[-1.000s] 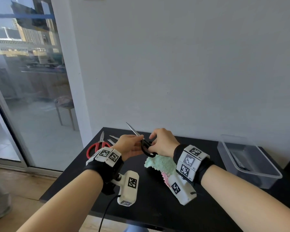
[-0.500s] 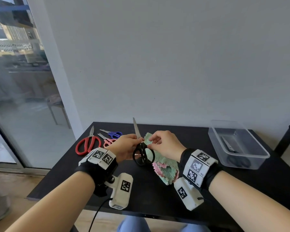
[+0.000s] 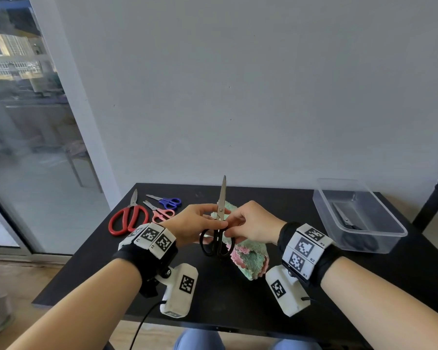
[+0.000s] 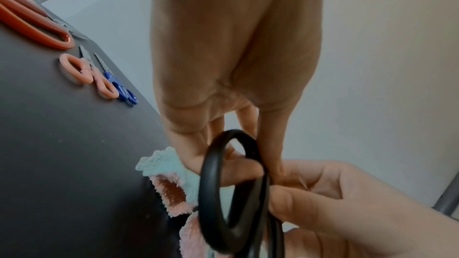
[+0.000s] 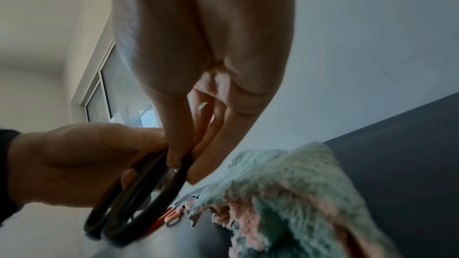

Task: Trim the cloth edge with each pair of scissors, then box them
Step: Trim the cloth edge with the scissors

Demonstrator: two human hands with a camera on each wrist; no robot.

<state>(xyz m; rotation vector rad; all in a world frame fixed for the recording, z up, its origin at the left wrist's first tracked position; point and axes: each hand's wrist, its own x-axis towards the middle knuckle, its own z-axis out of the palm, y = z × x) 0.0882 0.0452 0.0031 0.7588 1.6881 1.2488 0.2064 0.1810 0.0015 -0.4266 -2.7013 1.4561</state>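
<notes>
Our left hand (image 3: 194, 224) and right hand (image 3: 254, 224) together pinch the black scissors (image 3: 219, 229) upright above the tabletop's (image 3: 238, 299) middle, blades closed, over the green-pink cloth (image 3: 249, 258); the clear box (image 3: 359, 218) sits at the right edge

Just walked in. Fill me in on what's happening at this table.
A person holds black scissors upright, blades shut, with the left hand and right hand both pinching them near the pivot, above a green and pink cloth on the black table. Red scissors, pink scissors and blue scissors lie to the left. One dark pair already sits in the clear box on the right.
</notes>
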